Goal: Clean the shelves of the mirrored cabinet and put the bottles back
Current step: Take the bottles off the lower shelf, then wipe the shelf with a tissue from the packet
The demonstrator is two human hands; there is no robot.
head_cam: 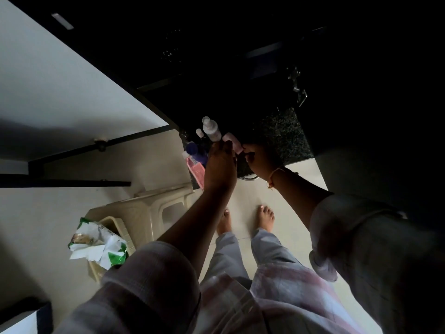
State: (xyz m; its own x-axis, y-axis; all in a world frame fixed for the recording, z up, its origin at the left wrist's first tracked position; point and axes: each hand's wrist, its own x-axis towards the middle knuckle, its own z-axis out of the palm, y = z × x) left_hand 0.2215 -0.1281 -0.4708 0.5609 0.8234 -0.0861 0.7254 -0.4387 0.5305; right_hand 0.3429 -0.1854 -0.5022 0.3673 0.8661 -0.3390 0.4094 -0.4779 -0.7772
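A cluster of bottles stands on the dark speckled counter (pixel 284 136): a clear bottle with a pale pink label (pixel 211 129), a small white-capped one (pixel 199 133), a blue-capped bottle (pixel 192 148) and a pink tube (pixel 196 168) at the counter's edge. My left hand (pixel 220 166) reaches over them, its fingers at the base of the clear bottle. My right hand (pixel 258 160) pinches a small pink bottle (pixel 232 140) next to it. How my left fingers close is hidden in the dim light.
A cream plastic stool (pixel 154 210) stands on the tiled floor to the left, with a torn green and white packet (pixel 96 242) on a basket beside it. A white door panel (pixel 60 88) with a dark frame fills the upper left. My bare feet stand below the counter.
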